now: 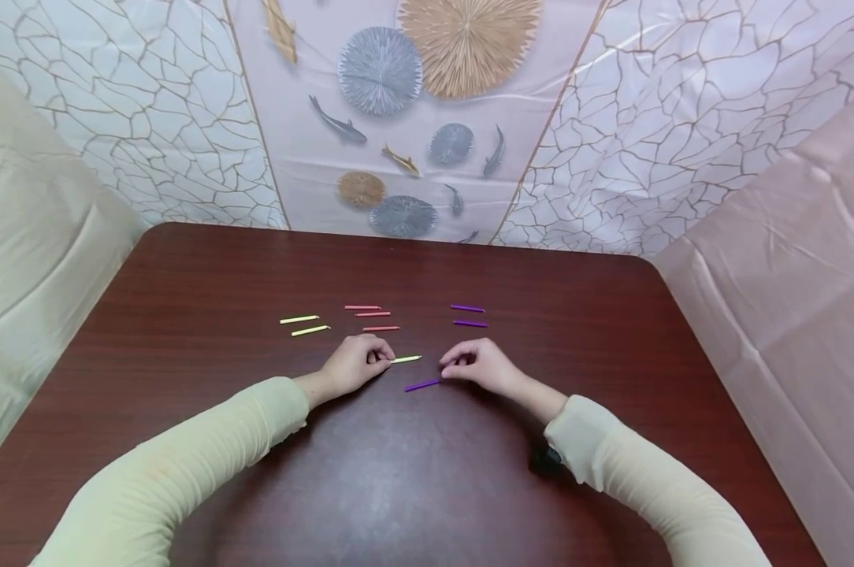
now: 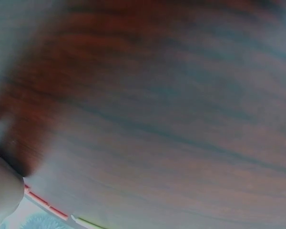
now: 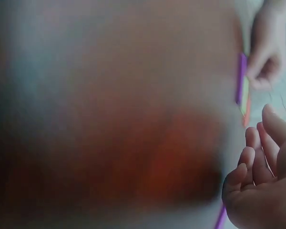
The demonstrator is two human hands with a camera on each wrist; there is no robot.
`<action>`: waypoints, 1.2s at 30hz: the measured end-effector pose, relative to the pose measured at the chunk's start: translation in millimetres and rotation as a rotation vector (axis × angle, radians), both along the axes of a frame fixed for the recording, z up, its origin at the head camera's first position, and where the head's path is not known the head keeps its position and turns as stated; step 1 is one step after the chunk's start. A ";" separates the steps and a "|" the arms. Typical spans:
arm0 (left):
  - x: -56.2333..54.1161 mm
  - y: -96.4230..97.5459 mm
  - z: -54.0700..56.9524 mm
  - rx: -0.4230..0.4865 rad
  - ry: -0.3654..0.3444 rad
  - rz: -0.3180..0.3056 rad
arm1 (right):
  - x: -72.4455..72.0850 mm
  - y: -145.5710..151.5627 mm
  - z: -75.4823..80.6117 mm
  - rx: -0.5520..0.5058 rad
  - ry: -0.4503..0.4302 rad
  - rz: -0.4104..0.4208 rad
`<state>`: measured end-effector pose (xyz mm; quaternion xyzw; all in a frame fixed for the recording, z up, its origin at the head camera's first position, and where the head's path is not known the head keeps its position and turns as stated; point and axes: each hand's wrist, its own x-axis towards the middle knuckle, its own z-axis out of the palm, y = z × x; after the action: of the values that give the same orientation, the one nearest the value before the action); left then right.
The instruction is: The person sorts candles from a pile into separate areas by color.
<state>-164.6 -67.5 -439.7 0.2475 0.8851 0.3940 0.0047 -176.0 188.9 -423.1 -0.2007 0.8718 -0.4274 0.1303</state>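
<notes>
In the head view my left hand (image 1: 356, 362) pinches the left end of a thin yellow candle (image 1: 407, 359), which lies close over the table and points right. My right hand (image 1: 484, 366) is just beyond the right end of a thin purple candle (image 1: 422, 386) lying nearer to me. The right wrist view shows my right hand (image 3: 257, 176) with loosely bent fingers, thumb apart from them and nothing between. There the purple candle (image 3: 240, 78) overlaps the yellow candle beside my left hand (image 3: 269, 52). Only a blurred part of my left hand (image 2: 5, 186) enters the left wrist view.
On the dark wooden table (image 1: 370, 472), two yellow candles (image 1: 310, 331) lie at the left, several red candles (image 1: 380, 328) behind my left hand, and two purple candles (image 1: 469, 324) behind my right. A patterned cloth wall (image 1: 370, 157) rises at the table's back edge.
</notes>
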 end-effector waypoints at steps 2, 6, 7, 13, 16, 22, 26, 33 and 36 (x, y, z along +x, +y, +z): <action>-0.2 -0.1 -0.4 -0.004 -0.006 -0.002 | 3.3 -4.3 -3.9 0.024 0.018 0.034; -0.8 -0.6 -1.6 -0.005 -0.012 -0.002 | 5.7 -9.2 -6.1 0.066 0.084 0.078; -0.8 -0.9 -1.8 -0.005 -0.011 0.000 | 6.0 -10.3 -6.0 0.073 0.097 0.087; -1.1 -2.4 -1.0 -0.007 -0.006 0.001 | 7.9 -14.4 -3.9 0.118 0.167 0.116; -1.0 -3.3 0.2 -0.002 -0.008 0.000 | 8.1 -14.5 -3.7 0.130 0.194 0.125; -1.7 -3.6 1.1 0.001 -0.001 -0.007 | 7.4 -14.0 -3.3 0.155 0.197 0.137; -1.7 -3.2 0.0 -0.004 -0.004 -0.001 | 6.6 -14.0 -3.9 0.171 0.199 0.137; 0.7 -3.5 -0.3 -0.008 0.004 0.002 | 7.8 -14.0 -4.0 0.174 0.193 0.136; 1.4 -6.3 1.8 0.006 0.004 0.003 | 7.6 -14.0 -3.9 0.174 0.195 0.139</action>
<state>-163.1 -73.8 -438.0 0.2468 0.8845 0.3960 0.0018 -168.4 174.9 -427.0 -0.2892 0.8980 -0.3187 0.0913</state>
